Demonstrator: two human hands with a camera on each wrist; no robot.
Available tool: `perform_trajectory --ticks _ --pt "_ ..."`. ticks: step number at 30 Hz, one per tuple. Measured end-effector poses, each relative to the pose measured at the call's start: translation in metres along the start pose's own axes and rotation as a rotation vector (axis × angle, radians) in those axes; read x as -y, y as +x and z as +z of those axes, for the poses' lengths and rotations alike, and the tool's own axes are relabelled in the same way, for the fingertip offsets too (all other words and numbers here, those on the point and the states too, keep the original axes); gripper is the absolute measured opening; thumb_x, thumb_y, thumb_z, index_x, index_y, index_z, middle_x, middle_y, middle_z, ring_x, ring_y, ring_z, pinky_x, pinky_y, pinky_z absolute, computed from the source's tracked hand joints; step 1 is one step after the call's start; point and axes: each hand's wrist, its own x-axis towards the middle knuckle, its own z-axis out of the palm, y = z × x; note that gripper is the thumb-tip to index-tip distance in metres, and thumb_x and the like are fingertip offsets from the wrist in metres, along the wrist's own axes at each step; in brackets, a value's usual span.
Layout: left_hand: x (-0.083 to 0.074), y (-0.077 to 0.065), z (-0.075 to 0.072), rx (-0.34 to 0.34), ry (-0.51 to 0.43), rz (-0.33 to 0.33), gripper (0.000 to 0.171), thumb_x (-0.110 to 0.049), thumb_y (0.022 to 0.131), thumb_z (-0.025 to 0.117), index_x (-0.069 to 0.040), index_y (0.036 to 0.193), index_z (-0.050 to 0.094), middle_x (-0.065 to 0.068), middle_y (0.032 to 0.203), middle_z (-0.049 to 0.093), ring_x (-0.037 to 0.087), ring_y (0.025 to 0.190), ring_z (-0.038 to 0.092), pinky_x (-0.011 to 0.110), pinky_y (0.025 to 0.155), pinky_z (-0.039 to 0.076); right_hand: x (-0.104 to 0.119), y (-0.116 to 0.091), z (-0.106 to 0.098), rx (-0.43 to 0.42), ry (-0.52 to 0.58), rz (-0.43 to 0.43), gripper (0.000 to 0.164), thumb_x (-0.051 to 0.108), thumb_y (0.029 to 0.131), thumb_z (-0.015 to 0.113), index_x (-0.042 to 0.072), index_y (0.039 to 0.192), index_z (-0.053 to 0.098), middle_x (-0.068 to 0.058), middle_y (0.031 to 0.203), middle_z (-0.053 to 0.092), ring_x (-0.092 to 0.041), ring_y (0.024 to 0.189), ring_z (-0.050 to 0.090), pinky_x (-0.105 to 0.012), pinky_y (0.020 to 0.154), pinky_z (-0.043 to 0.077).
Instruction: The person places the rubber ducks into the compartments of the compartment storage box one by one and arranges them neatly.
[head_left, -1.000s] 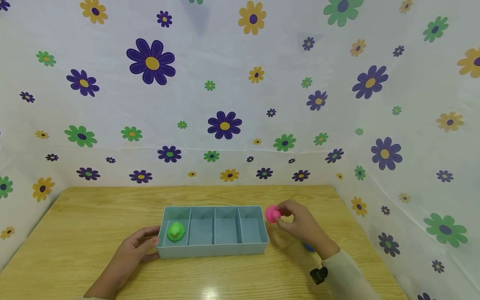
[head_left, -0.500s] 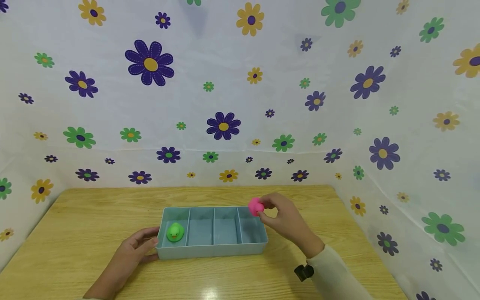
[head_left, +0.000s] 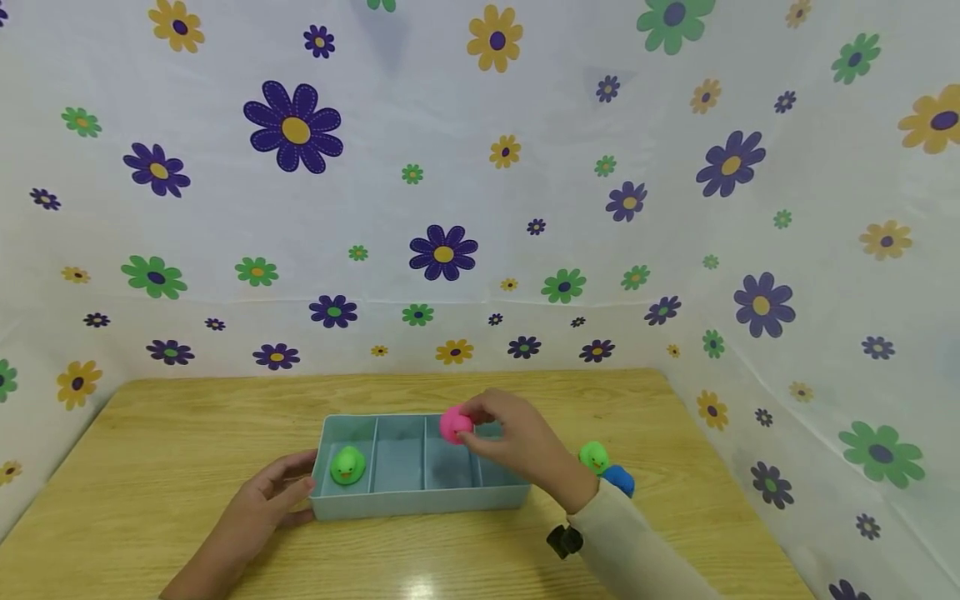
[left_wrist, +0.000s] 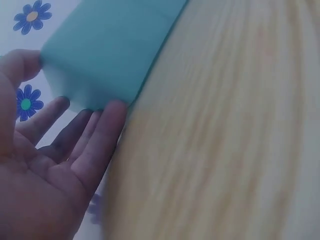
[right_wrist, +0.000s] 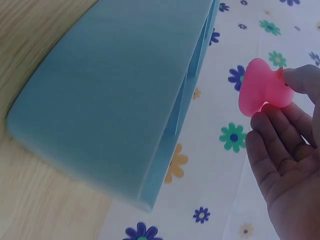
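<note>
Pink duck (head_left: 453, 426): right hand (head_left: 510, 433) pinching it above box (head_left: 420, 502); left hand (head_left: 261, 502) gripping box; placing apparently underway, lowering needed.

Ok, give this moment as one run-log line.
Right hand: pinches pink duck above box | Left hand: touches box at left | In box: green duck, leftmost compartment | Right of box: second green duck, blue toy

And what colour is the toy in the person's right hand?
Bright pink; the toy shows best in the right wrist view.
</note>
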Motion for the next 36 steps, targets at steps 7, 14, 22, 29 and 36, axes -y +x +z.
perform_trajectory --ticks 7,14,22,29,36 --pt "-0.008 0.001 -0.006 0.035 0.1 0.041 0.061 -0.028 0.102 0.067 -0.008 0.154 0.043 0.02 0.157 0.044 0.039 0.134 0.054 0.036 0.09 0.061 0.012 0.017 0.021 0.061 -0.003 -0.072 0.023 0.018 0.093 0.079 0.01 0.113 0.072 0.003 0.107 0.069 -0.019 0.099 0.068 -0.033 0.089 0.06" --pt "-0.017 0.004 -0.007 0.081 0.093 0.085 0.064 -0.024 0.103 0.067 -0.006 0.157 0.037 0.024 0.158 0.04 0.045 0.141 0.045 0.04 0.092 0.061 0.012 0.028 0.038 0.123 -0.008 -0.063 0.021 0.019 0.095 0.077 0.01 0.113 0.073 0.002 0.108 0.072 -0.022 0.102 0.068 -0.038 0.093 0.059" --pt "-0.021 0.004 -0.004 0.068 0.085 0.065 0.063 -0.02 0.102 0.068 -0.007 0.156 0.038 0.025 0.157 0.041 0.045 0.139 0.048 0.042 0.091 0.061 0.015 0.039 0.059 0.206 -0.149 -0.087 0.021 0.025 0.096 0.076 0.013 0.114 0.075 0.008 0.104 0.073 -0.012 0.096 0.067 -0.023 0.092 0.055" --pt "-0.018 0.006 -0.004 0.058 0.071 0.075 0.061 -0.02 0.103 0.066 -0.005 0.156 0.039 0.025 0.155 0.043 0.045 0.139 0.048 0.04 0.091 0.062 0.015 0.044 0.079 0.249 -0.298 -0.128 0.022 0.034 0.095 0.077 0.019 0.111 0.076 0.014 0.103 0.072 -0.005 0.096 0.064 -0.041 0.109 0.045" --pt "-0.017 0.007 -0.003 0.049 0.08 0.05 0.061 -0.021 0.103 0.066 -0.005 0.155 0.039 0.024 0.155 0.044 0.043 0.139 0.049 0.04 0.091 0.061 0.012 0.047 0.093 0.28 -0.476 -0.135 0.023 0.038 0.095 0.075 0.022 0.112 0.074 0.013 0.107 0.073 -0.003 0.095 0.062 -0.039 0.113 0.039"
